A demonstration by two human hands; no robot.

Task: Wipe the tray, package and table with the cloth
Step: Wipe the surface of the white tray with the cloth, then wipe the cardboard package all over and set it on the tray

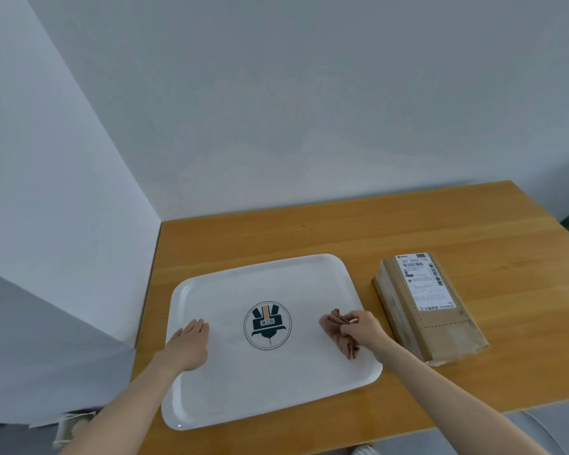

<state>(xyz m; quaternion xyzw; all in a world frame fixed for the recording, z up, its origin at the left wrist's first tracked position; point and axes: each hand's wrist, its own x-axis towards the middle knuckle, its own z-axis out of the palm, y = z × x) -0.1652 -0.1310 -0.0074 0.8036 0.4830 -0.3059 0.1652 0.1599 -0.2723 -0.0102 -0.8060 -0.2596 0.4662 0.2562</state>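
Note:
A white tray (270, 385) with a round dark logo in its middle lies on the wooden table (342, 231). My left hand (189, 343) rests flat on the tray's left part, fingers straight. My right hand (363, 328) grips a crumpled brown cloth (337, 333) on the tray's right part. A brown paper package (408, 316) with a white shipping label lies on the table just right of the tray, apart from the cloth.
White walls close in behind the table and along its left side. The table's front edge runs below the tray, and its right edge lies past the package. Bare wood stretches behind the tray and package.

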